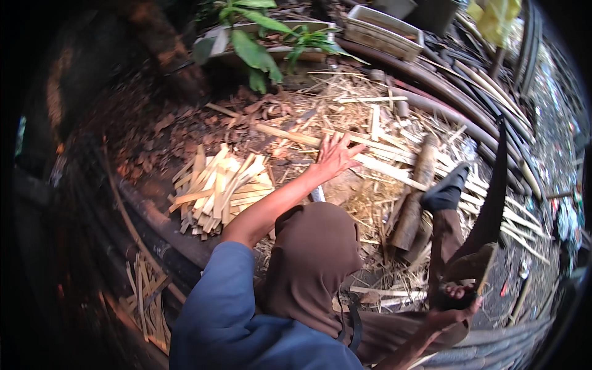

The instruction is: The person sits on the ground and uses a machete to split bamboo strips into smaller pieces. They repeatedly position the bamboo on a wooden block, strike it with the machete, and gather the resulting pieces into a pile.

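My left hand [338,154] reaches forward with its fingers spread, resting on long pale split strips [385,168], which look like bamboo. My right hand [453,311], low on the right, is closed around the brown handle of a handsaw [491,203]. Its dark, toothed blade points up and away, held clear of the strips. Left of my left forearm lies a heap of short cut strips [216,194]. Between the strips and my foot [447,187] in dark footwear rests a thick round log or bamboo piece [414,196].
Long pipes or poles [431,77] run along the far right. A pale plastic tub [382,34] and a planter [302,28] with green leaves stand at the back. Dry leaves [163,132] and shavings litter the ground. More thin strips [146,296] lie at lower left. Brown cloth [317,259] blocks the middle.
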Tool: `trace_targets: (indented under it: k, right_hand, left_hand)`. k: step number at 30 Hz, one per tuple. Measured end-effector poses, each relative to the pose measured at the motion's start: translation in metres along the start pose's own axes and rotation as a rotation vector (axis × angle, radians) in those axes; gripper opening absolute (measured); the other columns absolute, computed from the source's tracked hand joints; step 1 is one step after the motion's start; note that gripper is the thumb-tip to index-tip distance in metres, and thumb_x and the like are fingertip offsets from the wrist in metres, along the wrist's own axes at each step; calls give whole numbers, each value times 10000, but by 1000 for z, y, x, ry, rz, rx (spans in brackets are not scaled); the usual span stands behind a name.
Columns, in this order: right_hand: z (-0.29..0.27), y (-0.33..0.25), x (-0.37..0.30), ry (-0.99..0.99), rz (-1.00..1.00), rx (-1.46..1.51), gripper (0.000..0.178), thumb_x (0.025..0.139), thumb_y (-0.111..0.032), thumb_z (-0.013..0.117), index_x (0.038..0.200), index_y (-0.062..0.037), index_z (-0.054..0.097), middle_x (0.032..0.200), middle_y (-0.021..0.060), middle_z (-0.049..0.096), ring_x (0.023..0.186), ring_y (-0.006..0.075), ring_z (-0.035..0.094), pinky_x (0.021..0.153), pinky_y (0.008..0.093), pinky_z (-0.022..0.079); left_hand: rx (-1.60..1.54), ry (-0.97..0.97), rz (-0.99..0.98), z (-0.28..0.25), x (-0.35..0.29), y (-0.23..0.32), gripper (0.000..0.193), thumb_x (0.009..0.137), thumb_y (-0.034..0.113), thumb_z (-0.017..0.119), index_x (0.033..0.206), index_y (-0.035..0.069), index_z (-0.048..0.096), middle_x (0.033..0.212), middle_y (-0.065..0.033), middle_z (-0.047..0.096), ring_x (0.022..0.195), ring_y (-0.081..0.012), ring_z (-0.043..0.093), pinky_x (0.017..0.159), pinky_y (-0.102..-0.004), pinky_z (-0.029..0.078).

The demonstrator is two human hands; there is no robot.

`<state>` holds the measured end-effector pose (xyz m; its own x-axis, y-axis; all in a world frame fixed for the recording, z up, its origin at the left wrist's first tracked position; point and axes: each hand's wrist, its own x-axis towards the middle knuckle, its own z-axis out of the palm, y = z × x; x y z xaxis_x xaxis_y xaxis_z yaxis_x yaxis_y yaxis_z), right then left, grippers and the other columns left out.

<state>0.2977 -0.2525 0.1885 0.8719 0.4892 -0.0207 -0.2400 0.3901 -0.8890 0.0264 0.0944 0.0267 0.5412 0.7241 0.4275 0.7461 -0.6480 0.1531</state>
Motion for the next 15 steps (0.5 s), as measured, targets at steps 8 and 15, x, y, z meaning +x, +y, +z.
trace_targets:
  k: [8,15]
  right_hand:
    - [9,90,-12,-127,172,-324,483,963,-468,527,949,10,588,658,0,476,571,95,449,529,240,356]
    - [-11,113,-12,-150,73,-542,431,992,-424,515,922,-12,620,663,-19,477,583,76,428,538,237,336]
  left_hand:
    - [14,-6,-82,-21,-17,-73,481,828,624,639,1135,262,720,973,-69,595,1047,-315,501,915,-513,320]
    - [-131,-118,-212,-34,-21,-85,494,779,669,665,973,226,764,800,-56,702,969,-289,544,864,-473,291]
